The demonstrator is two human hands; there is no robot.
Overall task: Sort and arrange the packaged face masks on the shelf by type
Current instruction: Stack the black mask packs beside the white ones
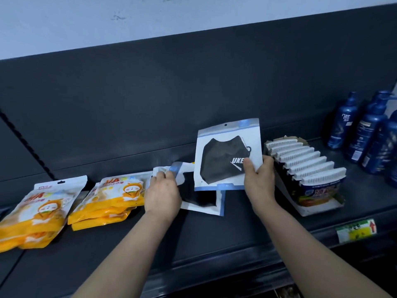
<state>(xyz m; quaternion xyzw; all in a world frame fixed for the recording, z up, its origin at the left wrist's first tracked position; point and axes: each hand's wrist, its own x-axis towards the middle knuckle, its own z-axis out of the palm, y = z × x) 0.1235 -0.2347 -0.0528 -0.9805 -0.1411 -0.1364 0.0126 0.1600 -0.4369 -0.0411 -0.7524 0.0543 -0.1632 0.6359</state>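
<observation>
Right hand (258, 179): I pinch an upright white-and-blue plastic packet of a black mask (223, 151).
Left hand (162, 191): I grip a second black-mask packet (204, 203), flat on the dark shelf (214, 237).

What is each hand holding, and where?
Right hand pinches the upright black mask packet by its lower right edge; left hand grips the flat black mask packet at its top end.
</observation>
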